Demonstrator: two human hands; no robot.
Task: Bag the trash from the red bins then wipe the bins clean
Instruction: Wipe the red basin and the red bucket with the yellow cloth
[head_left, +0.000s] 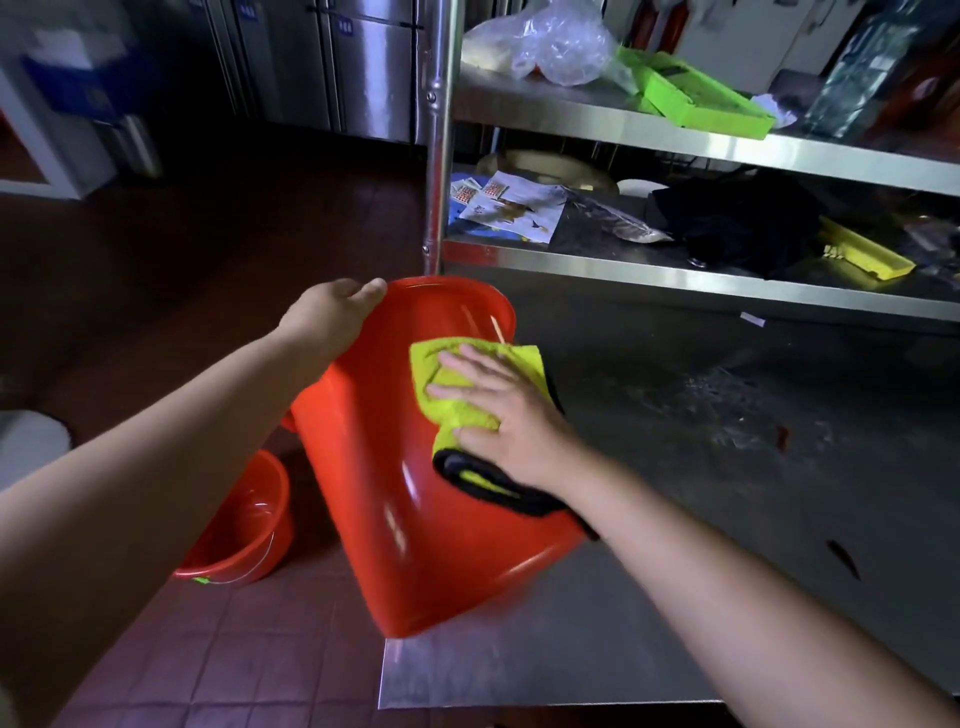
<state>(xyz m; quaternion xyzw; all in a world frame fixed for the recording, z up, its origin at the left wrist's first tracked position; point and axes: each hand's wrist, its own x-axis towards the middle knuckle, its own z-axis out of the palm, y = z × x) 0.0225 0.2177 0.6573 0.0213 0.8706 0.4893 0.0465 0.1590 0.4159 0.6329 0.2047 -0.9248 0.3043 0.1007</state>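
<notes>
Wiping is under way. A red bin (415, 493) is tilted on the corner of a steel desk (727, 467), its far rim gripped by the left hand (332, 312), fingers curled over the edge. A yellow cloth (457, 384) is pressed flat against the bin's side by the right hand (498, 415), fingers spread. No trash is seen inside, so bagging is judged done. A second red bin (244, 525) stands on the floor; whether it is wiped cannot be told.

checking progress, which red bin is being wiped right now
The large red bin tilted at the steel table's edge: the left hand grips its rim and the right hand presses a yellow cloth on it. The smaller red bin sits untouched on the floor.
</notes>
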